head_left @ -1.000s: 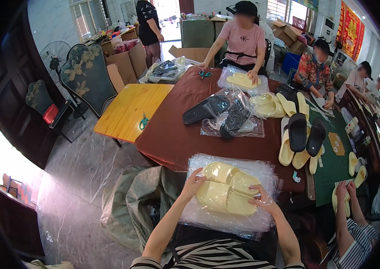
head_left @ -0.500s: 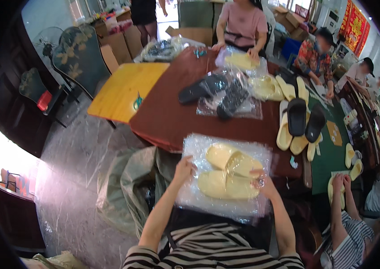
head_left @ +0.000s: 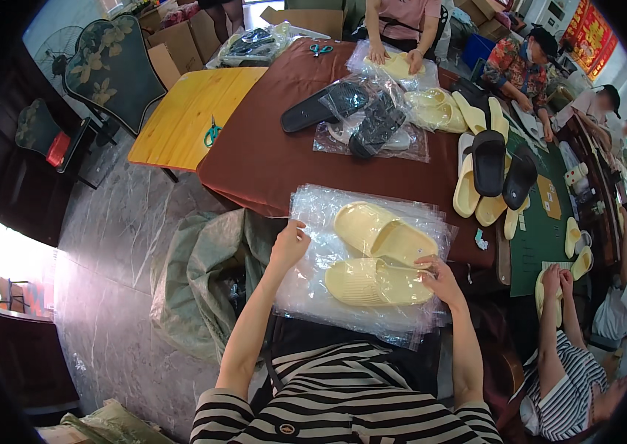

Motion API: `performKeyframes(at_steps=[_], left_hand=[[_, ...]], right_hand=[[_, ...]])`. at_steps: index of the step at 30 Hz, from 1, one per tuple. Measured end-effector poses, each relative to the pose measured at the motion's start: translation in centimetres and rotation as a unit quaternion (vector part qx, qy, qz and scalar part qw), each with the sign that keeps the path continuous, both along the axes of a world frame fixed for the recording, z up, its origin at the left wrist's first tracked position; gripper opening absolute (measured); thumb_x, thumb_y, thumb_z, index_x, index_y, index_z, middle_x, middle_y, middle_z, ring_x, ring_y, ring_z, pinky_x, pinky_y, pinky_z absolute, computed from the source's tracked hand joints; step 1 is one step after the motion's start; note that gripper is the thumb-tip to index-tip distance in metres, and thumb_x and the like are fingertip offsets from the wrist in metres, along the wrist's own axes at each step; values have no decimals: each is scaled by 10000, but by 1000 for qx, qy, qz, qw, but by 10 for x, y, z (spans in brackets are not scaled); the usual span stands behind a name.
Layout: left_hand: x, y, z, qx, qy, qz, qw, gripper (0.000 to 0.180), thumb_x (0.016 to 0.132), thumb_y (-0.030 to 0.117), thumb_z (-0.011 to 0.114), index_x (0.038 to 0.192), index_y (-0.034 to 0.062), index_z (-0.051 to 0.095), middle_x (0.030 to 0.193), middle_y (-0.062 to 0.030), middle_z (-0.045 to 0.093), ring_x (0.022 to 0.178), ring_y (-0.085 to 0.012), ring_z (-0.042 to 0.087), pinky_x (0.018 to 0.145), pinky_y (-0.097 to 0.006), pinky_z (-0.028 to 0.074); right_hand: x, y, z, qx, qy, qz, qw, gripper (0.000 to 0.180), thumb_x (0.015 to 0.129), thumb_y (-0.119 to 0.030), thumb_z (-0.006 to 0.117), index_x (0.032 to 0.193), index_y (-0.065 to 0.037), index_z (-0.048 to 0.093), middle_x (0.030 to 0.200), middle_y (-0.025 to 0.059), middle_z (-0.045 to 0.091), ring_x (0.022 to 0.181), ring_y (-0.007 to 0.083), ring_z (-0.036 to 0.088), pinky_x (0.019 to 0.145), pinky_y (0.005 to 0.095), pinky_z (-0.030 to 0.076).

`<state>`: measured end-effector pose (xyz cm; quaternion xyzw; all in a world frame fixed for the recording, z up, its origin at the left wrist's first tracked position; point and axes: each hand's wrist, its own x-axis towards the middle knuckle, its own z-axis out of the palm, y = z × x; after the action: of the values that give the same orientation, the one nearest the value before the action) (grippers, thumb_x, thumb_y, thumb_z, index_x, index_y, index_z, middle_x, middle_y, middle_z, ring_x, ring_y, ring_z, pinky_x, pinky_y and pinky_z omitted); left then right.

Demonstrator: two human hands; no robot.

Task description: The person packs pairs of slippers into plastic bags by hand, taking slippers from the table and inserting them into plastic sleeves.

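Note:
A pair of pale yellow slippers (head_left: 379, 283) lies side by side on a stack of clear plastic bags (head_left: 306, 285) across my lap, toes to the left and heels to the right. My right hand (head_left: 441, 281) has its thumb and fingers closed at the heel ends, gripping the near slipper. At the stack's left side, my left hand (head_left: 289, 246) is curled with its fingertips pinched on a bag's edge. How far the film reaches over the slippers is hard to make out.
Ahead, a brown-covered table (head_left: 254, 163) holds bagged black slippers (head_left: 380, 122) and loose yellow and black slippers (head_left: 488, 177). Scissors (head_left: 212, 133) lie on a yellow table (head_left: 180, 111). A large sack (head_left: 202, 274) stands at my left. Co-workers sit opposite and at right.
My view has tilted, so the table sits higher in it. My left hand has moved up along the bag's edge. Glare across the slippers has lessened; my right hand now grips at their heels.

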<state>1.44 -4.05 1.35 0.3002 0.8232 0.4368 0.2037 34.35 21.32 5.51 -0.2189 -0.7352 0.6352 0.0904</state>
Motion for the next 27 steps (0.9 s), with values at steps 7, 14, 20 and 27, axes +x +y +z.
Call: performKeyframes(at_steps=[7, 14, 20, 27], left_hand=[[-36, 49, 15, -21, 38, 123, 991, 427, 922, 411, 591, 975, -5, 673, 921, -200, 704, 870, -362, 682, 764, -448, 515], [-56, 71, -12, 10, 51, 132, 990, 286, 864, 283, 640, 937, 8, 663, 883, -180, 697, 840, -358, 680, 738, -431, 517], [-65, 86, -27, 79, 88, 166, 979, 155, 888, 178, 589, 892, 23, 599, 872, -167, 672, 834, -354, 664, 714, -449, 504], [-47, 81, -11, -1, 125, 155, 980, 167, 965, 202, 525, 1013, 44, 551, 914, -198, 670, 890, -405, 641, 732, -498, 487]], right_hand=[[-7, 7, -5, -13, -7, 30, 999, 303, 875, -19, 659, 1173, -55, 617, 1046, 18, 598, 876, 101, 572, 755, 240, 466], [-16, 3, -10, -7, -2, 31, 999, 304, 869, -96, 684, 1163, -53, 616, 988, 11, 599, 879, 96, 546, 782, 251, 455], [-12, 12, -24, 56, -50, 64, 995, 273, 854, -73, 678, 1122, -42, 636, 1018, 30, 609, 964, 120, 554, 870, 281, 449], [-11, 11, -30, 1, -22, 63, 998, 264, 879, -60, 692, 1132, -41, 619, 1071, 3, 621, 1032, 100, 543, 936, 269, 417]])
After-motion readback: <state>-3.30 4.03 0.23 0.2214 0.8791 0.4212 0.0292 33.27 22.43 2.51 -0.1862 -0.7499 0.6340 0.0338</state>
